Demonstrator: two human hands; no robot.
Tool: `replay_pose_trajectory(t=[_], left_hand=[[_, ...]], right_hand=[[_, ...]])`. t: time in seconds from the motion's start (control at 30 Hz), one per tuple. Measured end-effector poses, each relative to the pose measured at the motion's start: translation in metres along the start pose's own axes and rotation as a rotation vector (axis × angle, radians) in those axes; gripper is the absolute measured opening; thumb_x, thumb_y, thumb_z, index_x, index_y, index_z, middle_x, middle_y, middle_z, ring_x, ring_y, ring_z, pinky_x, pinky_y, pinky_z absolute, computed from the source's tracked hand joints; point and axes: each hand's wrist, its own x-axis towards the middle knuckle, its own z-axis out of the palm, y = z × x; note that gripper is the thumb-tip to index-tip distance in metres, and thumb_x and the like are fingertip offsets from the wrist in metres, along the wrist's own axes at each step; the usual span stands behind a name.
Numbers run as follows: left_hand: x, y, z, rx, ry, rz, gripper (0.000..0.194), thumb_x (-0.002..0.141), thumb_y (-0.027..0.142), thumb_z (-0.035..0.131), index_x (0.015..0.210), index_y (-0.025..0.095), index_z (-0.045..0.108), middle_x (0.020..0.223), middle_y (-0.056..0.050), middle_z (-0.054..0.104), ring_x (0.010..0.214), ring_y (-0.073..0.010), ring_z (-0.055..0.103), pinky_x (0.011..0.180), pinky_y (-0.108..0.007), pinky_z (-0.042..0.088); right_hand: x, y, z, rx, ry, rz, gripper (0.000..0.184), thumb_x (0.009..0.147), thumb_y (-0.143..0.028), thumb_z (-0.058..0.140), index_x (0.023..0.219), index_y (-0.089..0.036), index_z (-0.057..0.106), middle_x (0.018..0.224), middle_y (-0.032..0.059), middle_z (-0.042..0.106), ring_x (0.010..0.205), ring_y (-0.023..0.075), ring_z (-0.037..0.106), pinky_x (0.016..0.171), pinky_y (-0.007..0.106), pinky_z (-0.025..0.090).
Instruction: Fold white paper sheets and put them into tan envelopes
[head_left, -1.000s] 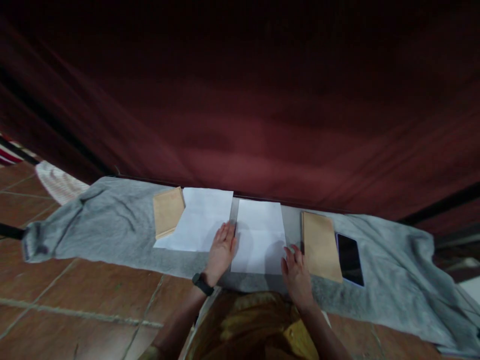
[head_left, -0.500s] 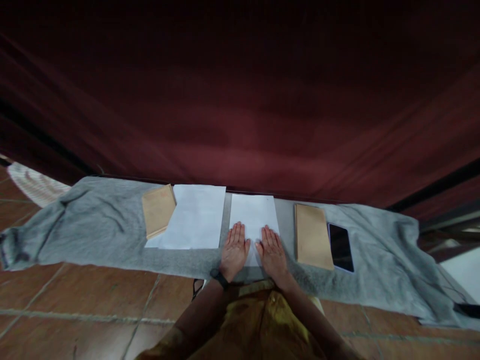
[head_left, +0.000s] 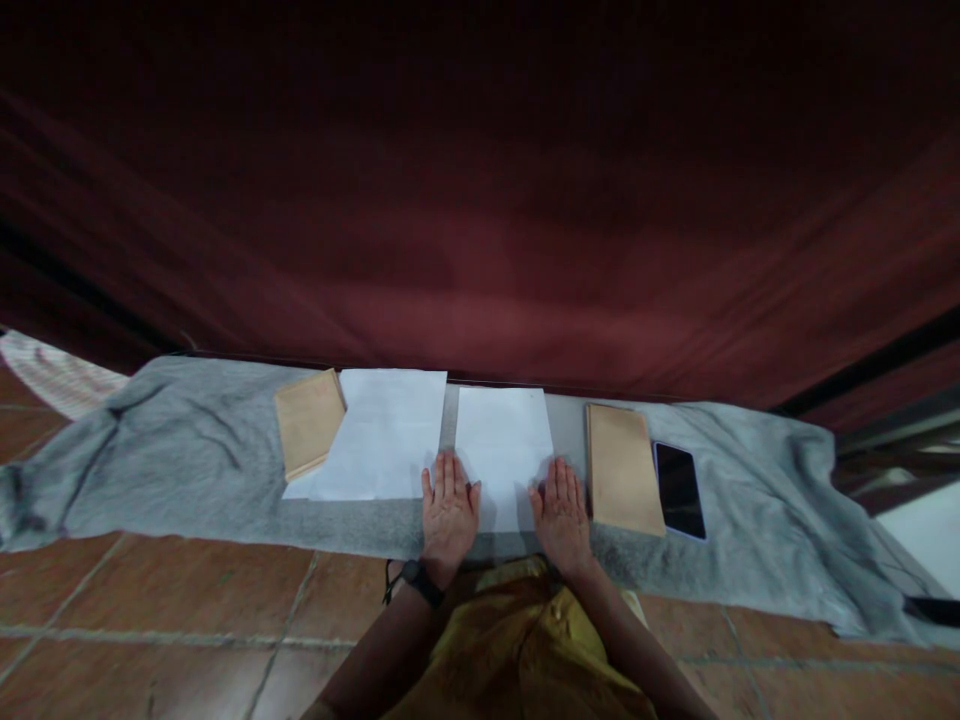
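Note:
A white sheet of paper [head_left: 501, 445] lies on a grey cloth [head_left: 180, 460] spread over the floor. My left hand [head_left: 448, 508] rests flat and open on the sheet's lower left corner, a dark watch on its wrist. My right hand [head_left: 561, 510] lies flat and open on the sheet's lower right corner. A second, larger white sheet [head_left: 386, 435] sits just to the left, partly over a tan envelope stack [head_left: 306, 433]. Another tan stack [head_left: 622, 467] lies right of my right hand.
A dark phone [head_left: 679, 490] lies face up beside the right tan stack. A dark red curtain [head_left: 480, 220] hangs behind the cloth. Brown floor tiles [head_left: 150, 620] run along the near side. My yellow garment fills the bottom middle.
My hands lay side by side on the middle of the sheet half a second ago; now they have slid apart to its two lower corners.

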Motion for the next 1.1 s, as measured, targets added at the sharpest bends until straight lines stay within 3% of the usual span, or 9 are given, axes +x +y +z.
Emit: replay_pose_trajectory(t=[0.17,0.33,0.43,0.6,0.93,1.03,1.1], left_hand=[[0.031,0.021,-0.001,0.007,-0.087,0.100,0.061,0.104,0.030,0.032,0.160,0.006,0.029,0.166,-0.016,0.030,0.157,-0.0281,0.020,0.128,-0.053,0.020],[0.064,0.030,0.017,0.026,-0.236,0.156,0.059,0.102,0.026,0.030,0.156,0.004,0.037,0.165,-0.016,0.032,0.156,-0.0287,0.024,0.128,-0.052,0.020],[0.070,0.020,0.026,0.033,-0.261,0.131,0.060,0.103,0.032,0.032,0.156,0.003,0.038,0.163,-0.018,0.034,0.155,-0.0301,0.028,0.127,-0.053,0.021],[0.063,0.001,0.028,0.033,-0.170,0.087,0.066,0.104,0.044,0.033,0.155,0.001,0.039,0.161,-0.022,0.036,0.154,-0.0313,0.029,0.127,-0.053,0.021],[0.048,-0.007,0.026,0.018,-0.087,0.016,0.071,0.104,0.048,0.034,0.150,-0.005,0.043,0.156,-0.029,0.042,0.149,-0.0360,0.038,0.126,-0.054,0.022],[0.050,-0.009,0.017,-0.007,-0.099,0.018,0.065,0.104,0.045,0.034,0.148,-0.001,0.048,0.156,-0.026,0.044,0.151,-0.0355,0.035,0.126,-0.056,0.017],[0.058,-0.022,0.005,-0.032,-0.075,-0.032,0.060,0.104,0.042,0.033,0.150,0.006,0.048,0.158,-0.022,0.043,0.153,-0.0341,0.031,0.126,-0.058,0.015]], right_hand=[[0.045,-0.018,0.004,0.108,-0.104,-0.102,0.056,0.109,-0.032,0.030,0.159,-0.007,0.033,0.164,0.0167,0.035,0.154,0.0280,0.030,0.122,0.049,0.032],[0.085,-0.033,0.027,0.122,-0.200,-0.155,0.051,0.109,-0.032,0.033,0.153,-0.012,0.046,0.162,0.0123,0.040,0.152,0.0259,0.035,0.124,0.046,0.028],[0.087,-0.030,0.039,0.091,-0.164,-0.159,0.050,0.108,-0.036,0.038,0.151,-0.013,0.049,0.160,0.0134,0.043,0.149,0.0274,0.040,0.123,0.047,0.029],[0.080,-0.017,0.048,0.034,-0.068,-0.092,0.053,0.108,-0.037,0.038,0.153,-0.010,0.046,0.159,0.0172,0.044,0.147,0.0292,0.042,0.120,0.050,0.031],[0.080,-0.003,0.038,-0.017,-0.071,0.138,0.060,0.107,-0.039,0.036,0.154,-0.001,0.041,0.157,0.0247,0.044,0.146,0.0335,0.042,0.120,0.051,0.029],[0.077,-0.010,0.035,-0.004,-0.073,0.088,0.057,0.107,-0.037,0.036,0.155,-0.007,0.042,0.160,0.0206,0.041,0.148,0.0328,0.039,0.121,0.053,0.027],[0.073,-0.015,0.034,0.017,-0.103,0.014,0.054,0.107,-0.036,0.038,0.155,-0.012,0.043,0.162,0.0178,0.039,0.149,0.0319,0.038,0.121,0.054,0.026]])
